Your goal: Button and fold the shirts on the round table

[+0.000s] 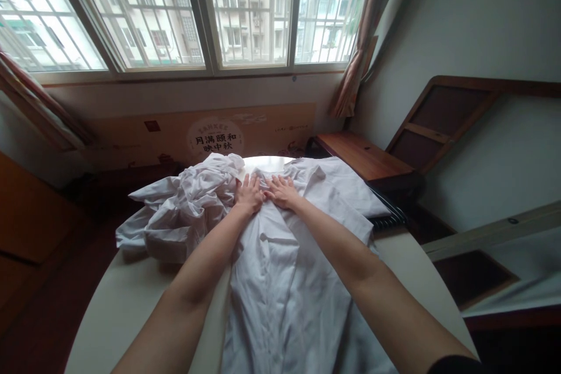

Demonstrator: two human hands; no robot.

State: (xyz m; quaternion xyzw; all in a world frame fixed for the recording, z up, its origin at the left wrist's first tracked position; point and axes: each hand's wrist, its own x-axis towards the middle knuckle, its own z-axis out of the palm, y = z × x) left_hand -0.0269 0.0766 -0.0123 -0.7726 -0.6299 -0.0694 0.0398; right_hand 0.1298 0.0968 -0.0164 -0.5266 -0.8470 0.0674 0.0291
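Observation:
A white button-front shirt [284, 280] lies spread lengthwise on a pale round table [118, 304], its collar end far from me. My left hand [249, 193] rests flat on the shirt near the collar, fingers stretched out. My right hand [280, 190] lies flat right beside it, fingers apart, almost touching the left. Neither hand holds anything. To the left of my left hand sits a crumpled heap of white clothes [184, 210].
A printed cardboard panel [210, 134] leans under the window at the back. A wooden bedside ledge [363, 155] and a headboard [442, 117] stand to the right. Dark floor lies to the left, and a curtain [359, 35] hangs at the window's right side.

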